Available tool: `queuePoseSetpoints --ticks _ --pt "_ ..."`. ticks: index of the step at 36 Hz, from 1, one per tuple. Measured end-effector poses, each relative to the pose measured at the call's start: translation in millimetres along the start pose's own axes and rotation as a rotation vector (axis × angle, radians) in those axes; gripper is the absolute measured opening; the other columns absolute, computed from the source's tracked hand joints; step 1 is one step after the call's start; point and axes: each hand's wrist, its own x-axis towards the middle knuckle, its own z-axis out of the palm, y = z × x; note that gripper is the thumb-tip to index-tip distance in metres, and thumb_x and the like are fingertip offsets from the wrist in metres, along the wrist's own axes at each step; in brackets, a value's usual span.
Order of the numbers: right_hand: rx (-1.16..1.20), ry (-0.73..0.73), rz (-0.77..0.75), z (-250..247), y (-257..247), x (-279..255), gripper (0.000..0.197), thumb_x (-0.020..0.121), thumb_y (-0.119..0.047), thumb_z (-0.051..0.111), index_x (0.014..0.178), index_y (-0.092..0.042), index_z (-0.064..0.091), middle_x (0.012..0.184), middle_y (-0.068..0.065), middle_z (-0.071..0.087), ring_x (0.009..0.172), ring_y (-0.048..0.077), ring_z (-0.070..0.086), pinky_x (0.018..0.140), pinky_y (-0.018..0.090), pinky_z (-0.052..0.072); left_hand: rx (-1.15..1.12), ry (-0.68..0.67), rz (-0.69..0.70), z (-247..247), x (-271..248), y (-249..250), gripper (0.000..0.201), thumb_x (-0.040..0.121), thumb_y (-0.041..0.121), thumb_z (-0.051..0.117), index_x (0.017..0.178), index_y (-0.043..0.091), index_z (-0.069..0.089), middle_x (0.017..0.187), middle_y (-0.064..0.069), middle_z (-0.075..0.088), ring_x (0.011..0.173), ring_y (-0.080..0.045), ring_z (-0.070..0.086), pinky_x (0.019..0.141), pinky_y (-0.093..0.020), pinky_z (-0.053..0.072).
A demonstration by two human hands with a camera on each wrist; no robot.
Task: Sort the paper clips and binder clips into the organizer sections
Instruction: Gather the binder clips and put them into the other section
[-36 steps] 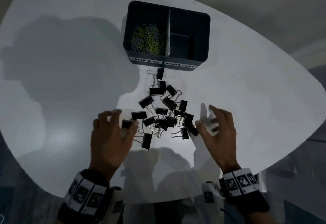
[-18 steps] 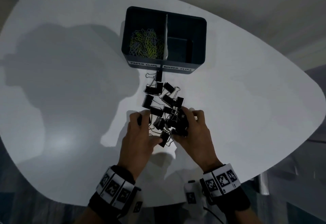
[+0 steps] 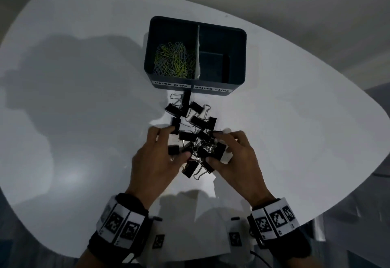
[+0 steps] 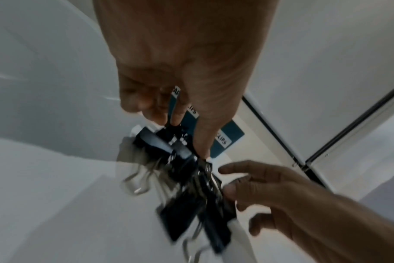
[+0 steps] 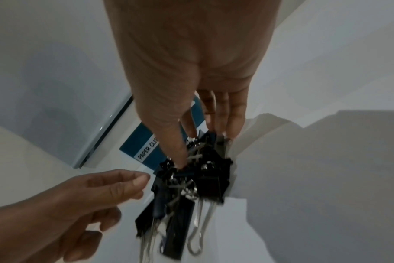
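A dark two-section organizer (image 3: 240, 56) stands at the table's far middle, labelled PAPER CLIPS and BINDER CLIPS. Its left section holds coloured paper clips (image 3: 173, 60); the right section looks bare. Black binder clips (image 3: 198, 119) lie in a pile just in front of it. My left hand (image 3: 177, 143) and right hand (image 3: 214, 147) curl round the near part of the pile from both sides, with a tangled bunch of binder clips (image 5: 202, 178) pressed between them. In the left wrist view my left fingers (image 4: 198, 138) pinch the same bunch of clips (image 4: 191, 195).
The white oval table (image 3: 84, 98) stretches wide to the left and right of the pile. Its near edge runs just behind my wrists. Wrist bands with black-and-white markers (image 3: 120, 223) sit on both forearms.
My hands, spread apart at either side of the pile a second ago, have closed in on it. The near binder clips are now bunched together between them.
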Motion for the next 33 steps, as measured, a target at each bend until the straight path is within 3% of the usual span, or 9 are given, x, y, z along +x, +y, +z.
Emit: queuePoseSetpoints --ticks 4,6,8,10,14,20,24,28,33 --pt "-0.061 -0.06 -0.008 -9.3 -2.4 -1.0 0.081 0.065 -0.053 0.082 0.137 -0.037 0.047 0.129 -0.008 0.041 0.119 0.014 0.044 0.078 0.03 0.051 0.195 0.09 0.143 -18.0 30.7 7.1 0.059 0.088 0.052 0.06 0.134 0.018 0.049 0.129 -0.004 0.049 0.11 -0.024 0.05 0.067 -0.032 0.046" --pt "-0.12 -0.149 -0.013 -10.2 -3.4 -3.3 0.096 0.061 -0.058 0.083 0.144 -0.037 0.038 0.137 -0.007 0.036 0.122 0.014 0.04 0.079 0.028 0.048 0.236 0.081 0.226 -15.9 51.7 8.0 0.062 0.09 0.053 0.056 0.137 0.014 0.047 0.136 -0.008 0.048 0.116 -0.029 0.046 0.08 -0.041 0.05" --pt "-0.246 -0.205 -0.034 -6.0 -5.3 -6.8 0.111 0.053 -0.059 0.086 0.148 -0.036 0.032 0.14 -0.003 0.034 0.119 0.016 0.039 0.079 0.03 0.049 0.265 0.019 0.244 -9.8 68.6 11.0 0.066 0.091 0.053 0.053 0.143 0.014 0.042 0.147 -0.009 0.042 0.128 -0.032 0.039 0.094 -0.047 0.041" --pt "-0.339 -0.201 -0.064 2.2 -6.5 -10.5 0.116 0.05 -0.05 0.088 0.149 -0.031 0.031 0.138 0.0 0.036 0.112 0.021 0.041 0.078 0.035 0.052 0.319 -0.055 0.257 -3.5 78.6 16.4 0.068 0.091 0.053 0.053 0.146 0.016 0.038 0.153 -0.007 0.035 0.135 -0.031 0.033 0.1 -0.05 0.035" --pt "-0.322 -0.141 -0.041 10.8 -6.1 -10.0 0.1 0.059 -0.033 0.089 0.144 -0.032 0.038 0.135 0.001 0.04 0.112 0.024 0.045 0.068 0.037 0.056 0.407 -0.139 0.322 6.1 74.8 20.7 0.065 0.091 0.052 0.051 0.145 0.018 0.038 0.156 -0.003 0.029 0.138 -0.028 0.03 0.1 -0.052 0.038" --pt "-0.223 -0.046 -0.021 9.0 0.5 -0.3 0.065 0.072 -0.021 0.081 0.13 -0.029 0.052 0.124 0.003 0.045 0.109 0.025 0.051 0.061 0.036 0.055 0.263 -0.215 0.349 -2.5 62.2 12.9 0.069 0.085 0.044 0.065 0.144 0.019 0.042 0.147 0.0 0.036 0.129 -0.026 0.035 0.092 -0.044 0.049" --pt "-0.199 -0.003 -0.027 10.4 0.7 8.5 0.051 0.073 -0.015 0.076 0.12 -0.024 0.06 0.106 0.002 0.049 0.095 0.024 0.052 0.059 0.035 0.051 0.284 -0.279 0.34 -7.1 65.5 14.0 0.074 0.08 0.014 0.074 0.146 0.023 0.039 0.137 -0.001 0.034 0.121 -0.025 0.036 0.074 -0.045 0.055" --pt "-0.153 0.021 -0.015 9.2 -4.7 18.6 0.048 0.072 -0.011 0.073 0.117 -0.023 0.064 0.095 0.001 0.052 0.086 0.024 0.053 0.061 0.035 0.05 0.261 -0.243 0.295 -4.6 70.8 19.3 0.059 0.079 0.008 0.073 0.132 0.022 0.052 0.128 -0.004 0.037 0.115 -0.026 0.042 0.073 -0.045 0.055" --pt "-0.089 0.042 -0.053 1.8 -6.4 25.0 0.035 0.079 -0.015 0.074 0.113 -0.022 0.068 0.085 -0.001 0.056 0.075 0.02 0.056 0.062 0.03 0.047 0.143 -0.161 0.265 -4.0 70.3 23.0 0.023 0.087 0.003 0.062 0.108 0.013 0.064 0.113 -0.004 0.047 0.098 -0.022 0.053 0.079 -0.041 0.053"
